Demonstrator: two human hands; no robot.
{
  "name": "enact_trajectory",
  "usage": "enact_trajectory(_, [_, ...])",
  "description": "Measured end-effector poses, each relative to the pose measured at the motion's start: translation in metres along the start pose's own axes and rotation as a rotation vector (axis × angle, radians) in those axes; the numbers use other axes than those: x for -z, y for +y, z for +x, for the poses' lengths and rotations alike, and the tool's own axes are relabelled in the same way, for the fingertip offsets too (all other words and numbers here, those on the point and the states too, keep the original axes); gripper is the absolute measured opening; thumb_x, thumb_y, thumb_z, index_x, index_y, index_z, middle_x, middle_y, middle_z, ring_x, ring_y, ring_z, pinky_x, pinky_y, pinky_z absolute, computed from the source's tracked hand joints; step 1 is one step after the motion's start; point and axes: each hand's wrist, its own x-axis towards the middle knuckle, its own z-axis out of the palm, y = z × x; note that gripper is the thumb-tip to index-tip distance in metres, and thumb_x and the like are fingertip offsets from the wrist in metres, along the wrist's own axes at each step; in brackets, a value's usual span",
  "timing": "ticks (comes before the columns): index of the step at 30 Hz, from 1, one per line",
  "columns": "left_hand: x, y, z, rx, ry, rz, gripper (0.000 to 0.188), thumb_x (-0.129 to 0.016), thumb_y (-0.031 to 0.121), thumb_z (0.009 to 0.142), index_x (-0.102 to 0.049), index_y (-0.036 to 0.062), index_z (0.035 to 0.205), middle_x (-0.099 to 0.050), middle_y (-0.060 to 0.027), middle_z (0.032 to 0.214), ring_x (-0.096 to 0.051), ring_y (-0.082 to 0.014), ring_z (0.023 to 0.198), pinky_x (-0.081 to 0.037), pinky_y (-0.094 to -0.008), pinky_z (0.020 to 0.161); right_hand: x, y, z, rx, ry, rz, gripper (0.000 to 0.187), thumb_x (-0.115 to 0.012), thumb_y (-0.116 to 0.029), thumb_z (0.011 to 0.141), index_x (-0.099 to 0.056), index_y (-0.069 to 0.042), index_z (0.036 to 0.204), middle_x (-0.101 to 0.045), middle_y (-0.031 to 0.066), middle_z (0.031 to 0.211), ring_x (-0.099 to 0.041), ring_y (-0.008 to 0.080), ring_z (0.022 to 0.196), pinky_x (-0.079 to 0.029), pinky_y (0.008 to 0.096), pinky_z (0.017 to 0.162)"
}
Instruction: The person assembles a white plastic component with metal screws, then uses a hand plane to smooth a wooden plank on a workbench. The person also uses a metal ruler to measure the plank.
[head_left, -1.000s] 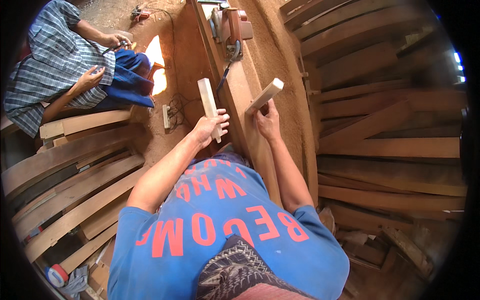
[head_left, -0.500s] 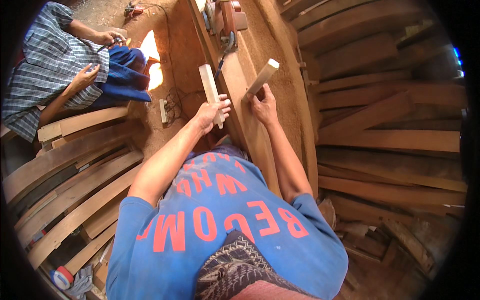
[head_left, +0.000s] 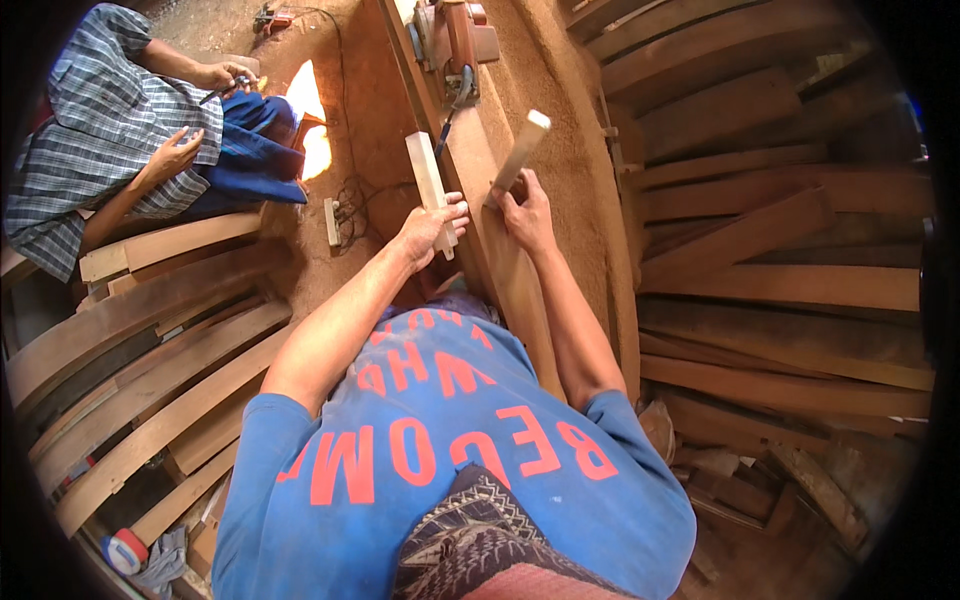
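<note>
In the middle of the frame, the left hand (head_left: 428,228) is closed around a pale wooden block (head_left: 430,190). Just to its right, the right hand (head_left: 527,215) grips a slanted wooden stick (head_left: 520,152). Higher up, an electric planer (head_left: 452,32) rests on the long plank (head_left: 480,190).

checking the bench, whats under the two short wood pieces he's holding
A long brown plank on a sawdust-covered bench. Both hands, left and right, hide the pieces' lower ends.

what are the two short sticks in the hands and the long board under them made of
Both short blocks, in the left hand (left block) and right hand (right block), look like pale, unfinished sawn wood. The long board looks like darker reddish-brown raw wood, matte and dusty.
</note>
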Motion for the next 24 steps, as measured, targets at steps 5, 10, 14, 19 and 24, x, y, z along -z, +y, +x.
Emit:
enact_trajectory(5, [-0.001,-0.001,-0.004,-0.017,0.014,0.016,0.059,-0.074,0.017,0.097,-0.049,0.0002,0.148,-0.066,-0.0147,0.13,-0.065,-0.0275,0.123,-0.056,-0.0382,0.102,0.001,-0.001,0.001,-0.015,-0.046,-0.201,0.02,-0.068,-0.004,0.097,-0.061,0.0,0.116,-0.074,0.0096,0.11,-0.069,0.0173,0.105,-0.055,0.0337,0.093])
enact_trajectory(10, [0.001,0.006,-0.002,-0.005,-0.028,0.049,0.066,-0.073,0.021,0.098,-0.042,-0.001,0.152,-0.059,-0.0191,0.14,-0.061,-0.0309,0.129,-0.052,-0.0416,0.109,0.004,0.0,0.004,-0.02,-0.039,-0.072,0.022,-0.069,-0.004,0.097,-0.061,0.002,0.117,-0.073,0.011,0.11,-0.069,0.0177,0.104,-0.056,0.0342,0.092])
enact_trajectory(14, [0.001,0.008,-0.003,-0.011,-0.056,0.052,0.07,-0.073,0.023,0.099,-0.039,-0.0024,0.154,-0.057,-0.0206,0.143,-0.059,-0.0313,0.132,-0.05,-0.0421,0.111,0.005,0.005,0.013,-0.016,-0.046,-0.164,0.027,-0.071,-0.006,0.095,-0.063,0.002,0.119,-0.074,0.0114,0.109,-0.07,0.0183,0.101,-0.056,0.0348,0.09])
enact_trajectory(19, [0.0,0.017,-0.013,-0.055,-0.076,0.07,0.071,-0.071,0.025,0.1,-0.037,-0.0034,0.155,-0.055,-0.0221,0.147,-0.056,-0.0322,0.136,-0.05,-0.0429,0.112,0.005,-0.012,0.018,-0.225,-0.208,-0.104,0.036,-0.074,-0.022,0.095,-0.068,0.004,0.119,-0.074,0.0116,0.103,-0.072,0.0202,0.089,-0.059,0.0347,0.077])
enact_trajectory(24, [0.01,0.03,-0.061,-0.067,-0.268,-0.099,0.07,-0.068,0.033,0.102,-0.039,-0.002,0.154,-0.055,-0.0201,0.147,-0.058,-0.0298,0.133,-0.051,-0.0428,0.11,-0.005,-0.07,-0.037,-0.539,-0.454,0.34,0.041,-0.074,-0.023,0.096,-0.066,0.005,0.123,-0.074,0.0125,0.106,-0.073,0.0197,0.092,-0.059,0.0309,0.079])
